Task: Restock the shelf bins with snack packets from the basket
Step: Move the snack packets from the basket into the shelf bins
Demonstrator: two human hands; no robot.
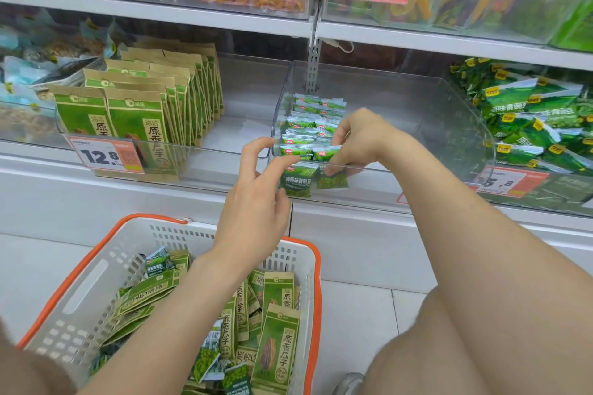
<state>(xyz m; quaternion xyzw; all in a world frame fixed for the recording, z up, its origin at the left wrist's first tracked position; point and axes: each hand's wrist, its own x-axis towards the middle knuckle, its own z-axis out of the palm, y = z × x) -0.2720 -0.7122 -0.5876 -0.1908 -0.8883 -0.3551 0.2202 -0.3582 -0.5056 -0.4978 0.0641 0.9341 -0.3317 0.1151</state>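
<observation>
Bright, even overhead store lighting, only faint soft shadows, pale glare on the clear bins (417, 125), shelf edges (160, 11) bowed by wide-angle distortion, corners slightly soft.

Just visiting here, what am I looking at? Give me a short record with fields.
Setting: shop shelf
Left hand: at the middle bin's front corner, fingers curled beside one front packet; hold unclear
Right hand: inside the middle bin, seems to pinch the neighbouring packet
Bin contents: small green packets in rows, left side
Basket: below, holding more packets
</observation>
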